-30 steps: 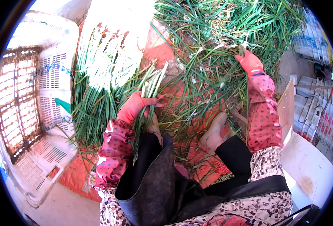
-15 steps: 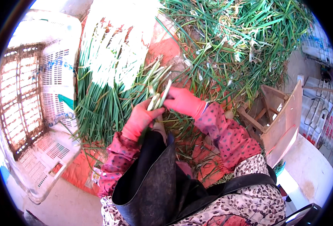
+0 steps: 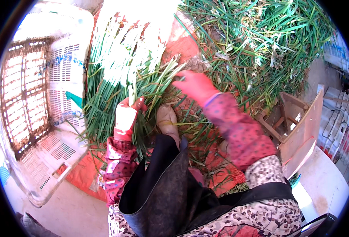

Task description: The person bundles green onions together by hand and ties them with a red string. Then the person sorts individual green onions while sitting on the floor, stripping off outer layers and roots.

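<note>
My left hand (image 3: 127,116), in a pinkish-red glove, is closed around a few green onions (image 3: 132,91), their pale stems pointing away from me. It rests over a thick layer of green onions (image 3: 103,102) laid side by side, brightly sunlit at the far end. To the right, my right hand (image 3: 198,87), gloved alike, has thumb and forefinger apart with nothing seen between them. Its fingertips are close to the stem ends of a loose bunch of green onions (image 3: 168,71). Leaves below my left hand hang beside my dark apron (image 3: 158,189).
A white slatted plastic crate (image 3: 63,148) stands at left. Heaped green leaves and trimmings (image 3: 261,43) cover the far right. A small wooden stool (image 3: 297,130) sits at right, near a white surface (image 3: 324,177). Red sheeting (image 3: 79,177) lies underneath. My shoe (image 3: 166,117) shows between the hands.
My hands were together at the pale stems and are now apart. The left has moved left over the layer with the green onions; the right has moved slightly right and up, its fingers parted.
</note>
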Demonstrator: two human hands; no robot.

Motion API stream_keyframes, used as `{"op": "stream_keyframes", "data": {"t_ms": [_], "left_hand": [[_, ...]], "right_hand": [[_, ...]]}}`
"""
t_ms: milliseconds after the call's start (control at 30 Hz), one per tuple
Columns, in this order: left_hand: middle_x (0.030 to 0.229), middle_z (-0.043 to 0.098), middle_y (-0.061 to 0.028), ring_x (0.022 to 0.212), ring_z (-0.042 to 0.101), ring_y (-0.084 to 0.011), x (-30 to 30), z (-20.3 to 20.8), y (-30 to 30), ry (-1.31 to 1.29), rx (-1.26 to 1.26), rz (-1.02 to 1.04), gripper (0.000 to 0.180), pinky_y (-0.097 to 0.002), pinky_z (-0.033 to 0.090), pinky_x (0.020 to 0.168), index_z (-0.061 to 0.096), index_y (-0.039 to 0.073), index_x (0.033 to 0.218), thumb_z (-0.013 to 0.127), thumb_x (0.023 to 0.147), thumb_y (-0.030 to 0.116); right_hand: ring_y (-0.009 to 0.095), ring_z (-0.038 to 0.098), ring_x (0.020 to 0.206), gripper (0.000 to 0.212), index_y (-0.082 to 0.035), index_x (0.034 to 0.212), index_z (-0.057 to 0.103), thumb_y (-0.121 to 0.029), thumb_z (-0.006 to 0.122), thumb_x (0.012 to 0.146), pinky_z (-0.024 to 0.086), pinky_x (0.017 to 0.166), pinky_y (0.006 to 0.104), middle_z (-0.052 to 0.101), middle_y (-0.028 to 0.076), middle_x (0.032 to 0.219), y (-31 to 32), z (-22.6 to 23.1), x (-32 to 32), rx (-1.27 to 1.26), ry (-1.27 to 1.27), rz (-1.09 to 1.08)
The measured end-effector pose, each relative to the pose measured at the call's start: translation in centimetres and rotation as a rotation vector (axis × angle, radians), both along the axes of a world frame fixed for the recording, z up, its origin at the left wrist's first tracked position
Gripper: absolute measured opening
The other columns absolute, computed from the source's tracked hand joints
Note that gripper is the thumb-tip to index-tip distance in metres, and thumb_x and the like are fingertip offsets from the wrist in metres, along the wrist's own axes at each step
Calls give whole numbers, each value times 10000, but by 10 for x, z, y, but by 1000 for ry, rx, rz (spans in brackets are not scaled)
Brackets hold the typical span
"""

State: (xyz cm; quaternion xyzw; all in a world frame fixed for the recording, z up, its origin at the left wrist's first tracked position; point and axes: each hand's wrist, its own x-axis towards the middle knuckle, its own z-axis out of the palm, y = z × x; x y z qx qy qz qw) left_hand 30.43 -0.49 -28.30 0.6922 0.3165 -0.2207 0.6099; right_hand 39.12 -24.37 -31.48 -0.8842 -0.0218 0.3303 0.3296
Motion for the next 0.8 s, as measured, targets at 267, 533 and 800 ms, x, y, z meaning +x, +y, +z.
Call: {"op": "stream_keyframes", "data": {"t_ms": [267, 533, 800], "left_hand": [[694, 649, -100, 548, 600, -156, -10, 15, 17, 131, -148, 57, 314, -279, 487, 503, 634, -20, 1026, 640, 882, 259], [565, 570, -61, 490, 551, -135, 0, 44, -20, 164, -279, -81, 238, -250, 413, 438, 664, -11, 953, 605, 852, 196], [570, 578, -37, 423, 490, -94, 10, 75, 45, 59, -68, -133, 151, -225, 374, 405, 657, -13, 890, 617, 832, 120]], "right_hand": [[209, 651, 581, 299, -36, 838, 661, -305, 531, 833, 516, 567, 367, 653, 98, 691, 28, -11, -69, 354, 513, 383], [135, 629, 739, 395, -28, 1143, 571, -251, 628, 821, 503, 671, 273, 660, 93, 858, 19, 19, -50, 701, 302, 36], [80, 593, 594, 208, -73, 948, 659, -249, 556, 903, 463, 525, 222, 631, 6, 715, -33, -10, -47, 362, 613, -154]]}}
